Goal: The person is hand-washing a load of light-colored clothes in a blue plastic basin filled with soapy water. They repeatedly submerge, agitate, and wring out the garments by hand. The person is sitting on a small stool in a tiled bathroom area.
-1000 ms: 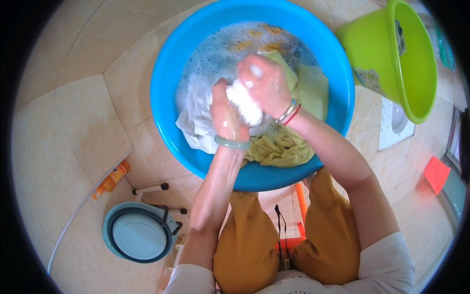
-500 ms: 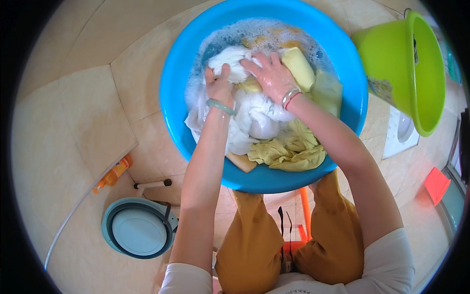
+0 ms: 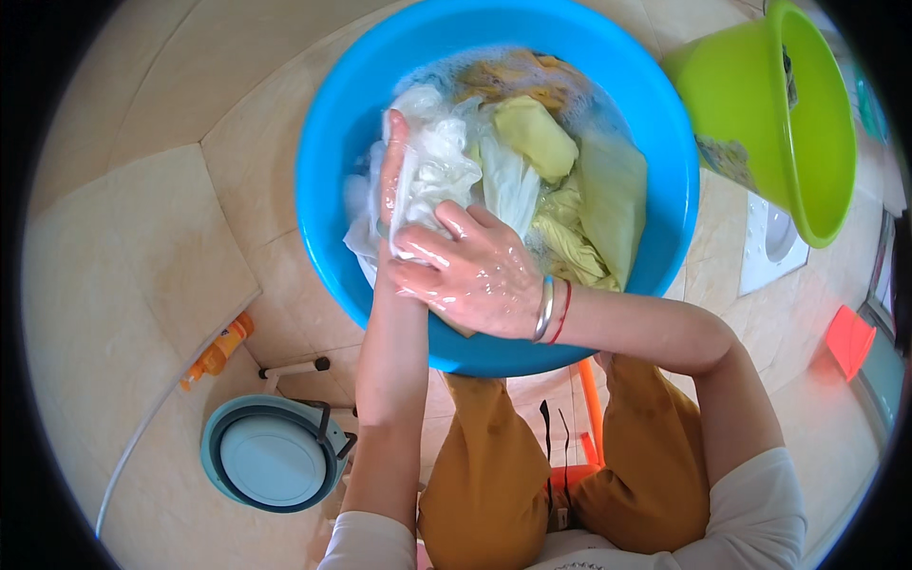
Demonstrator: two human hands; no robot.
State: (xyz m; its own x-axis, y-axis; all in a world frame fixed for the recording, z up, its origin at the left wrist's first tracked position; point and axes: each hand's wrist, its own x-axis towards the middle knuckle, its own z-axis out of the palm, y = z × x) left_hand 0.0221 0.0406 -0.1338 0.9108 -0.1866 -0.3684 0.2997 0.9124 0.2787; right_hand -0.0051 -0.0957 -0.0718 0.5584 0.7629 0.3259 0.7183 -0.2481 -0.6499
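A wet white cloth lies bunched against my left hand over the left part of a blue basin. One digit of that hand stretches up along the cloth's edge; the others are hidden behind it. My right hand reaches across to the left wrist, its fingers curled on the cloth's near edge. Pale yellow-green cloths fill the basin's right side, one puffed-up piece among them. Brown-yellow cloth shows in the suds at the far side.
A green bucket leans at the right beside the basin, near a white floor fixture. At the lower left are a grey-blue folding tub and an orange bottle. A red-orange piece stands far right.
Both hands have come nearer, lifting the white cloth out of the suds. My right hand has crossed left to my left wrist. The yellow-green cloths have shifted.
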